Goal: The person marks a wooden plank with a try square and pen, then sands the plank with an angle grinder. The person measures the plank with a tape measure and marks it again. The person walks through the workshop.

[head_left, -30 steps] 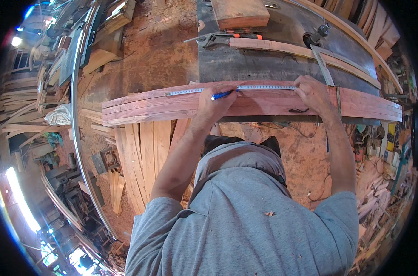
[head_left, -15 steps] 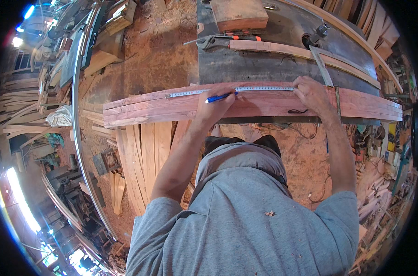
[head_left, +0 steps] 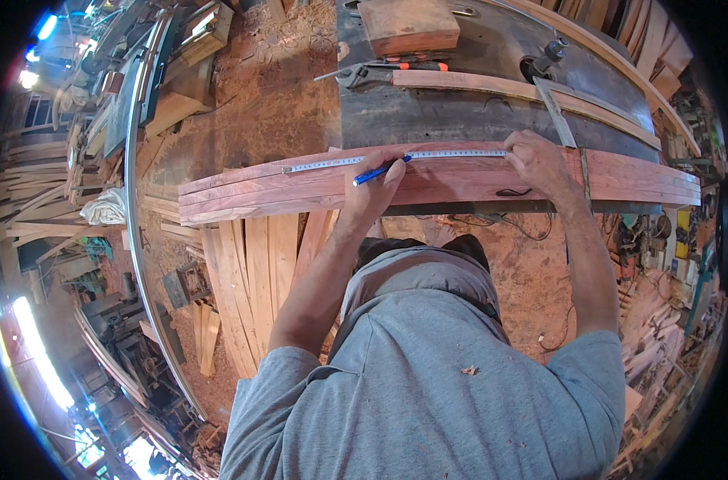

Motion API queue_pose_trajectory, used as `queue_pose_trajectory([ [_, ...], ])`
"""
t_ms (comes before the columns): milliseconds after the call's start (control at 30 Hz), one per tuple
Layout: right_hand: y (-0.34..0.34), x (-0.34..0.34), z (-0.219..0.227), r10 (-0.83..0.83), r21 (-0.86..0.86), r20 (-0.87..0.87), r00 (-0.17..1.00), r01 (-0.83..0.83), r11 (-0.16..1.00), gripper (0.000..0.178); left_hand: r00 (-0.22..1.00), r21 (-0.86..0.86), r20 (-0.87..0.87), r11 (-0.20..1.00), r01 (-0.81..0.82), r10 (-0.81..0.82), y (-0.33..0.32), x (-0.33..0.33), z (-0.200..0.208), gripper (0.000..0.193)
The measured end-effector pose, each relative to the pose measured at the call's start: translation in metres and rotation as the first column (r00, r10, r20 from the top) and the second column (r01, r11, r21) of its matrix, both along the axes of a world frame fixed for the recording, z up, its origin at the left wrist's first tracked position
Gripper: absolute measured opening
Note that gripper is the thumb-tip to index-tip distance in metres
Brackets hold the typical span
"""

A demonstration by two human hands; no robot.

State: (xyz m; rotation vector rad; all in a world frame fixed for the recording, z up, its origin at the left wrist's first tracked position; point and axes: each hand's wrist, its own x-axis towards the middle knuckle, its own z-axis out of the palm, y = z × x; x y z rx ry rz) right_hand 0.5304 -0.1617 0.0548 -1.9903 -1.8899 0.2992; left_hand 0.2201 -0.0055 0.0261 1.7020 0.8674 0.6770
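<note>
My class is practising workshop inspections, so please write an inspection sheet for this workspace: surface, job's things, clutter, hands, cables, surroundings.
Surface: dark tabletop, with reddish boards lying side by side along its near edge and jutting past its left side.
Job's things: tape measure stretched along the boards; blue pen.
Clutter: adjustable wrench, wood block, wood strip and metal square on the tabletop.
Hands: left hand holds the pen at the tape; right hand grips the tape farther right.
Cables: thin dark cable, apparently, on the floor; its ends cannot be traced.
Surroundings: pale planks below the boards' left part; stacked timber farther left.
</note>
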Motion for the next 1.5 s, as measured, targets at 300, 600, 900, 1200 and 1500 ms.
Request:
queue_pose_trajectory([
  [300,0.001,0.001,-0.003,0.024,0.004,0.053,0.998,-0.024,1.000,0.011,0.990,-0.004,-0.110,0.996,0.094,-0.094,-0.002,0.018,0.001,0.021],
  [600,0.002,-0.005,0.007,-0.022,-0.034,0.006,1.000,0.022,0.999,0.012,0.984,0.131,-0.126,0.981,0.140,-0.124,0.000,0.018,0.003,0.021],
  [900,-0.001,0.002,-0.002,-0.103,-0.066,-0.097,0.990,0.096,0.993,0.014,0.973,0.142,-0.196,0.979,0.149,-0.120,-0.002,0.022,0.006,0.019],
  [1200,0.002,0.000,0.004,-0.002,-0.034,-0.009,1.000,0.002,0.999,0.011,0.956,-0.014,-0.279,0.996,0.087,-0.087,0.002,0.006,0.013,0.013],
  [1500,-0.003,0.016,-0.046,0.046,0.119,0.097,0.994,-0.057,0.991,0.008,0.970,-0.265,0.043,0.938,-0.221,0.241,0.100,-0.172,-0.045,0.035],
])
